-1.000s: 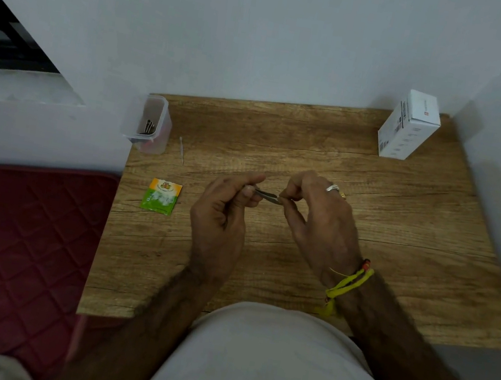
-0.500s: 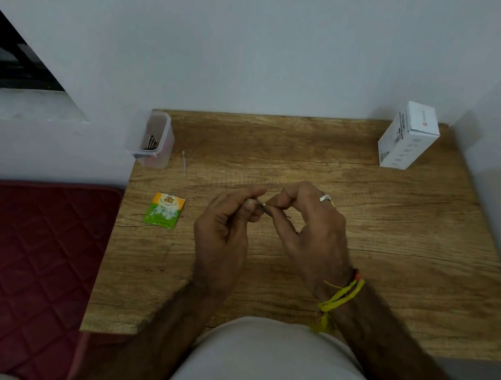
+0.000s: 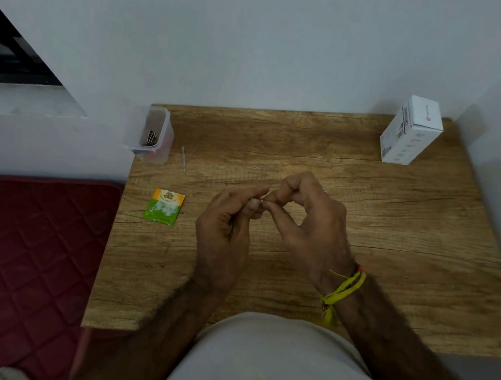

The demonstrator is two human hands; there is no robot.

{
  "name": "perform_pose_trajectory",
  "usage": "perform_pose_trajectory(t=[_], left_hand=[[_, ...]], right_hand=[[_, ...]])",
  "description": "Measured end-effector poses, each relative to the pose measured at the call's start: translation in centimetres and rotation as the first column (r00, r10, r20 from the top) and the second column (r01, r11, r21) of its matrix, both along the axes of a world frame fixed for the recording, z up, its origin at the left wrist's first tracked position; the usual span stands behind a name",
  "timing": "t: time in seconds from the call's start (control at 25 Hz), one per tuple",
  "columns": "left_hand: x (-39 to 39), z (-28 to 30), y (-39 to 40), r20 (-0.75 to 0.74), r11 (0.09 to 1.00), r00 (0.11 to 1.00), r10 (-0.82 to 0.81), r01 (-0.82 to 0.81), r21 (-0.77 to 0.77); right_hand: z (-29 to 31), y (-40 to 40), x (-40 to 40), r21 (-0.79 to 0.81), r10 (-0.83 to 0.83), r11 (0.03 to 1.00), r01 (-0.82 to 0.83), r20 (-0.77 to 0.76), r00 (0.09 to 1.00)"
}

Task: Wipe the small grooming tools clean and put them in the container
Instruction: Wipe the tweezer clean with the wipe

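Left hand [image 3: 223, 235]: I see its fingers curled, tips pinching a small metal tool [image 3: 261, 202] over the middle of the bench [image 3: 400, 235].
Right hand [image 3: 309, 229]: thumb and forefinger curled in, meeting the same tool from the right.
Tool: mostly hidden between the fingertips; I cannot tell its kind.
Container [image 3: 149, 133]: clear tub at the far left corner, dark metal pieces inside, hard to make out.
Thin stick [image 3: 183, 158]: lying just right of the container.
Packet [image 3: 164, 207]: green and orange, left of the hands.
Box [image 3: 411, 130]: white, far right corner.
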State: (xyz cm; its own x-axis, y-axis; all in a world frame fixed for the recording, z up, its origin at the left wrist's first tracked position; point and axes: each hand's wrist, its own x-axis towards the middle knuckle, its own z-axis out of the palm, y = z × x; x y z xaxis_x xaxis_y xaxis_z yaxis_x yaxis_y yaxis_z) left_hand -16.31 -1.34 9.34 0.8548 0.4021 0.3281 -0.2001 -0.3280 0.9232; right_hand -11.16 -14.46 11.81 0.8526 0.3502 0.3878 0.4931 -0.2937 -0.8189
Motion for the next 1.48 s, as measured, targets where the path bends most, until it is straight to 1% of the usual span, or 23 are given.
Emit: perform_pose_trajectory(t=[0.24,0.36,0.44,0.6,0.72,0.88,1.04,1.16,1.24,1.32,1.48], left_hand=[[-0.2,-0.5,0.2,-0.045,1.000,0.999,-0.005,0.004,-0.013],[-0.3,-0.2,0.2,-0.038,0.999,0.999,0.036,-0.037,-0.021],[-0.2,0.1,0.2,-0.020,0.998,0.998,0.064,-0.064,-0.013],[-0.3,0.2,0.3,-0.010,0.993,0.993,0.118,-0.118,0.004],[-0.3,0.5,0.4,-0.001,0.987,0.987,0.159,-0.159,0.024],[-0.4,0.6,0.3,-0.005,0.984,0.984,0.177,-0.177,0.012],[-0.2,0.5,0.7,-0.031,0.979,0.979,0.203,-0.203,-0.021],[-0.4,0.3,0.6,-0.026,0.982,0.983,0.184,-0.185,-0.040],[-0.6,0.4,0.6,-0.022,0.983,0.984,0.178,-0.179,-0.048],[-0.6,0.5,0.9,-0.014,0.979,0.981,0.194,-0.195,-0.053],[-0.7,0.5,1.2,-0.005,0.976,0.978,0.207,-0.207,-0.069]], right_hand=[[-0.6,0.2,-0.5,-0.010,-0.018,1.000,0.019,0.017,1.000],[-0.9,-0.3,-0.4,-0.023,-0.025,0.999,0.024,-0.016,1.000],[-1.1,-0.5,-0.4,-0.053,-0.037,0.998,0.036,-0.011,0.999],[-1.6,-0.7,-0.1,-0.127,-0.005,0.992,0.008,0.020,1.000],[-1.6,-1.0,0.0,-0.170,0.028,0.985,-0.028,0.001,1.000],[-1.7,-1.1,0.4,-0.198,0.063,0.978,-0.065,-0.015,0.998],[-1.2,-1.4,0.6,-0.148,-0.039,0.988,0.041,0.017,0.999],[-1.2,-0.9,0.3,-0.198,0.016,0.980,-0.003,0.064,0.998],[-1.3,-1.0,0.3,-0.222,0.023,0.975,-0.009,0.061,0.998],[-1.0,-1.0,0.3,-0.216,0.003,0.976,0.007,0.050,0.999],[-1.0,-0.3,0.2,-0.215,0.032,0.976,-0.016,0.071,0.997]])
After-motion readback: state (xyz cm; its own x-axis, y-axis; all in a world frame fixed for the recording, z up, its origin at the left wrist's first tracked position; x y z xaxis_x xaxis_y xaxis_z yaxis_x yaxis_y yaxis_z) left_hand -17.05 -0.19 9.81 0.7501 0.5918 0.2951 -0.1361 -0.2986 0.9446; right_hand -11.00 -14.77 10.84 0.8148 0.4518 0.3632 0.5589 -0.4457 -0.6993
